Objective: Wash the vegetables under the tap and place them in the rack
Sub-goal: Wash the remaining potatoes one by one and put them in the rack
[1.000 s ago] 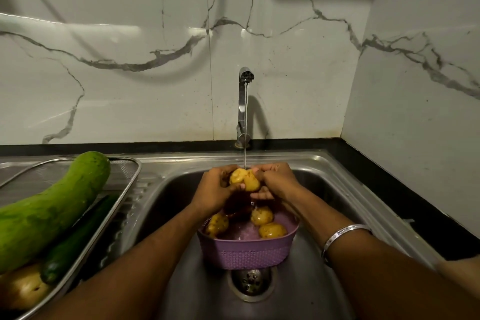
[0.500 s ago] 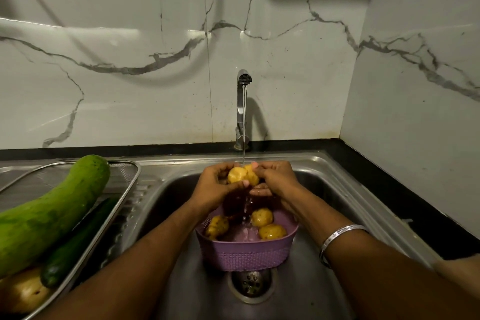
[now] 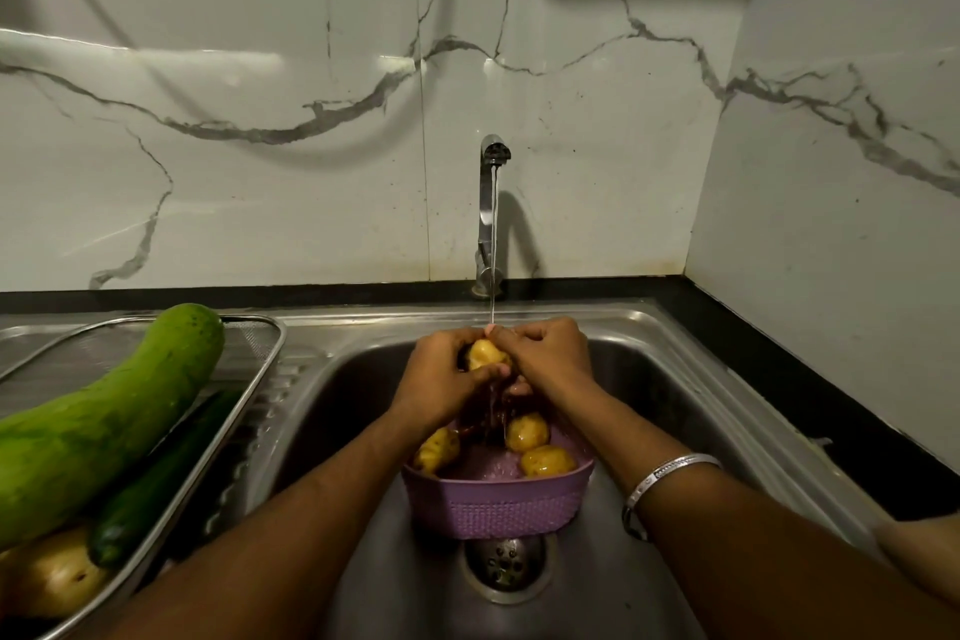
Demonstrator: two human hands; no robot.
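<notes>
A yellow potato point(image 3: 485, 353) is held between my left hand point(image 3: 441, 379) and my right hand point(image 3: 548, 353) under the thin water stream from the tap point(image 3: 491, 213). Both hands close around it over the sink. Below them a purple basket point(image 3: 493, 509) stands in the sink and holds three more potatoes point(image 3: 527, 431). Water runs off my hands into the basket. On the left a metal rack point(image 3: 249, 411) holds a large pale green gourd point(image 3: 104, 421), a dark green cucumber point(image 3: 156, 478) and a potato point(image 3: 52, 577).
The steel sink point(image 3: 675, 379) has a drain point(image 3: 506, 566) right in front of the basket. A black counter edge point(image 3: 831, 421) runs along the right. Marble wall tiles stand behind the tap and on the right. A metal bangle point(image 3: 670, 470) circles my right wrist.
My hands have turned the potato under the stream; my right hand now covers more of it. The basket and rack contents have not moved.
</notes>
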